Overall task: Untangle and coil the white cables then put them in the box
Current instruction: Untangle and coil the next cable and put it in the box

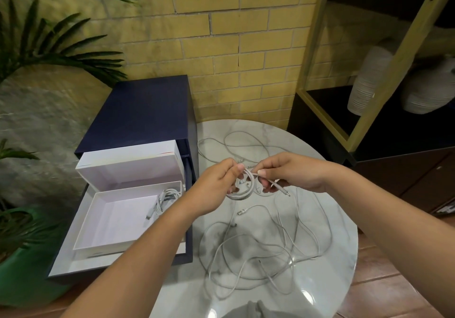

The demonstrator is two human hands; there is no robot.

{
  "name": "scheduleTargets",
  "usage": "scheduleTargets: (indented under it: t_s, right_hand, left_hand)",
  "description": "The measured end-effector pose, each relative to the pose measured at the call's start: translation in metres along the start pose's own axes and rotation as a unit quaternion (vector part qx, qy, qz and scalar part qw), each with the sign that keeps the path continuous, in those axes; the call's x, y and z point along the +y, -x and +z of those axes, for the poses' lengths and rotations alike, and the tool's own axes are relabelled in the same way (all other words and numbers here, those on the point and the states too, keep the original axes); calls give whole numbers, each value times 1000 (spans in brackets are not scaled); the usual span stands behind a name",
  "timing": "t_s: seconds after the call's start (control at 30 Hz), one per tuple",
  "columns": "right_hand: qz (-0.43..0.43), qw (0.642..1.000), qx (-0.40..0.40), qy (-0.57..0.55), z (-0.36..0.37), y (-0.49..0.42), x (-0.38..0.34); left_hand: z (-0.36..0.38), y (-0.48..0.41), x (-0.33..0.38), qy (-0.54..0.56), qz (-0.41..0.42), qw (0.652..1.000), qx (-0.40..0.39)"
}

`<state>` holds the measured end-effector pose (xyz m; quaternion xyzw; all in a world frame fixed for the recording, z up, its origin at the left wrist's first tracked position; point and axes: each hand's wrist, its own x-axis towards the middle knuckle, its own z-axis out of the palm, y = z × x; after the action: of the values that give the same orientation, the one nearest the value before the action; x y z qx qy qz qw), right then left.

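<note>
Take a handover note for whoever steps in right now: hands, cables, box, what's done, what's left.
Left hand grips a small coil; right hand pinches that cable's loose end.
One coiled cable lies in the white box.
Loose cables lie tangled on the marble table.
Left: finish this coil, box it, then untangle and coil the rest.

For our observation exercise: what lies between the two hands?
In the head view, a partly coiled white cable bridges the left hand and right hand, both pinching it.
</note>
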<state>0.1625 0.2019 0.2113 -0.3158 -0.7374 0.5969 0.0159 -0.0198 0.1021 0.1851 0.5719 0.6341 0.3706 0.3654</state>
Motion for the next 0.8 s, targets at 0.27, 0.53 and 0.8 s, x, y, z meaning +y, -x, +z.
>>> scheduleTargets:
  t_s: [0.27,0.53,0.8]
  right_hand:
    - [-89,938,176,285,5,-11,-5]
    - [-176,846,224,450,4,-9,-12]
    - [-1,988,131,79,6,-1,-21]
  left_hand:
    - [6,1,13,22,-24,999,-40]
    - [0,2,19,74,-66,989,-106]
    - [10,-4,4,-104,-28,992,59]
